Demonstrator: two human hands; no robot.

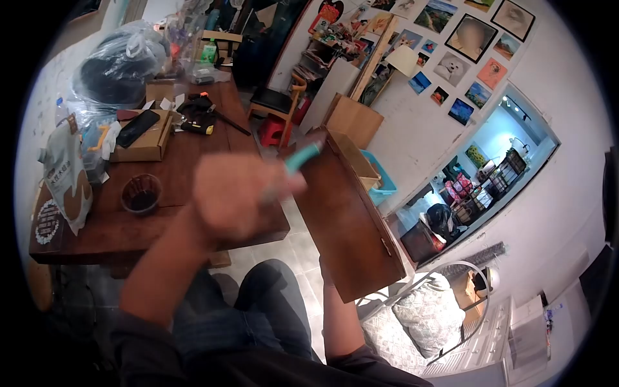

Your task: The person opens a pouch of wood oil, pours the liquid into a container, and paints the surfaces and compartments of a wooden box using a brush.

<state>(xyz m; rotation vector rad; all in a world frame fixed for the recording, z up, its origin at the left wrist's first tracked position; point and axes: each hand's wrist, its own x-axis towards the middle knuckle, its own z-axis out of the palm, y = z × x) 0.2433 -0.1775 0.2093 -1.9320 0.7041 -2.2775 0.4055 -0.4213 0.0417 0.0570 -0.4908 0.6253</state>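
My left hand [235, 193], blurred by motion, is closed around a teal-handled brush [303, 157]. The brush's dark, smeared tip is by the far end of a brown wooden panel [345, 219]. That panel slants above the floor, with a small metal fitting on its right edge. At its near end my right hand [330, 280] supports it from behind, the fingers hidden by the wood. Left of my left hand, a clear plastic bowl [141, 195] of dark liquid stands on the wooden table [180, 226].
On the table are a printed pouch [66, 174], a cardboard box [145, 142] with a black phone [138, 128] on it, and a dark power tool [198, 116]. A chair [280, 103], a blue bin [380, 177] and a cushioned round seat [425, 316] stand beyond the panel.
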